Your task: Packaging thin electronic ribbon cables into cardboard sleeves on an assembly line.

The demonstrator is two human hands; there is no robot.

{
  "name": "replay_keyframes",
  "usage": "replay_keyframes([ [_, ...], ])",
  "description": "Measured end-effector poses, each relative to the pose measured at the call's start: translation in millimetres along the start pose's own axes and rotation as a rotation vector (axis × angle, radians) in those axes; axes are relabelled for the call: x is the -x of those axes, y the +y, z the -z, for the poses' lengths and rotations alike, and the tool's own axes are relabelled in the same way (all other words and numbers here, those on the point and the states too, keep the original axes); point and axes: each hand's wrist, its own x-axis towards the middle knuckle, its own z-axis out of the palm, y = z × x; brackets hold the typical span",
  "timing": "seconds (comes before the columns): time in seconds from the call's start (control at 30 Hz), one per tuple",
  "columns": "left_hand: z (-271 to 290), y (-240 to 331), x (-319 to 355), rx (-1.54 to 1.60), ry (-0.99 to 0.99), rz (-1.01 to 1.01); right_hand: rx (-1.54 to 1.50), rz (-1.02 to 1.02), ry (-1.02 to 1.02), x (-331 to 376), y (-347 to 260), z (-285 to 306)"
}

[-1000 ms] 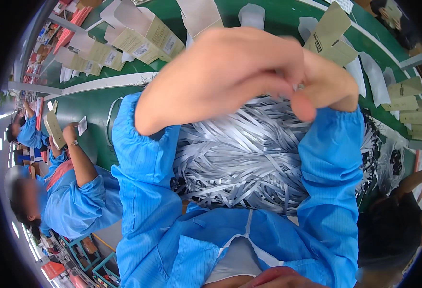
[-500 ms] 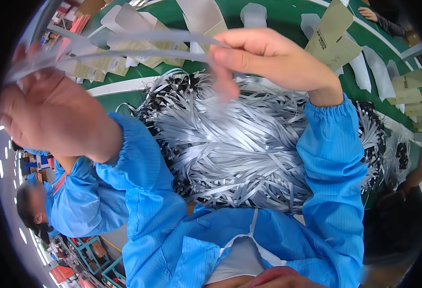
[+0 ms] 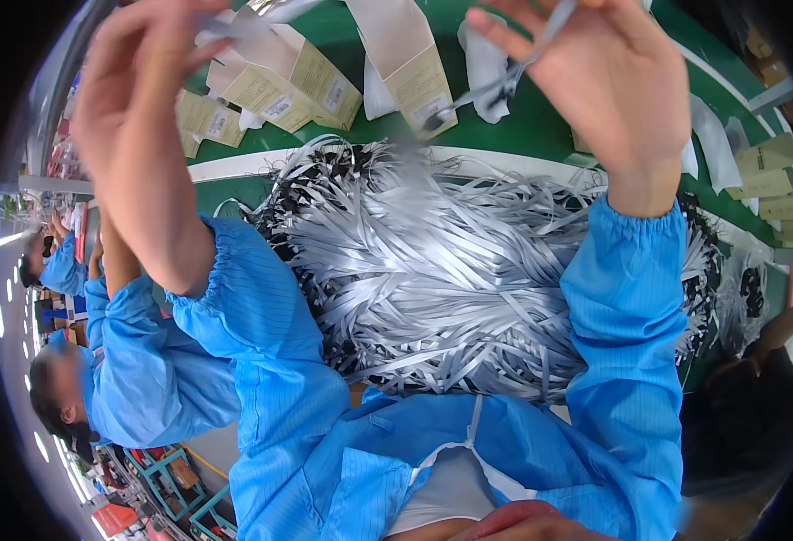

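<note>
Both your hands are up high over the green work surface [image 3: 541, 135]. Your right hand [image 3: 608, 77] pinches a thin silver-grey ribbon strap [image 3: 487, 90] between thumb and fingertips, and the strap runs down and to the left from the grip, blurred at its lower end above the heap. Your left hand [image 3: 135, 86] is raised at the upper left, fingers curled in around the pale end of a strap [image 3: 248, 16] at the top edge. Whether that is the same strap as the one in your right hand, you cannot tell from here. Below your wrists lies a big tangled heap of silver-grey ribbon straps with black ends [image 3: 442, 270], spread between your blue sleeves [image 3: 622, 307]. Beyond the heap, flat tan cardboard boxes [image 3: 302, 81] and white pouches [image 3: 487, 59] sit on the green surface. To your left, another person in a blue coat [image 3: 153, 379] bends over.
</note>
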Motion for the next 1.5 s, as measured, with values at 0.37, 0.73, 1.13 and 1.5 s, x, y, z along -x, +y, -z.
replay_keyframes([
  [0.37, -85, -2, 37, -0.113, -0.826, 0.297, -0.236, 0.303, 0.194, 0, -27, -26],
  [0.73, -110, 7, 64, 0.014, -0.891, 0.381, -0.03, 0.098, 0.344, 9, -35, -14],
  [1.13, -130, 10, 72, 0.583, -0.593, 0.183, 0.807, -0.291, 0.204, 23, -21, -53],
  [1.5, -116, 18, 60, 0.681, -1.093, 0.714, 0.361, 0.034, 0.138, 20, -36, -37],
])
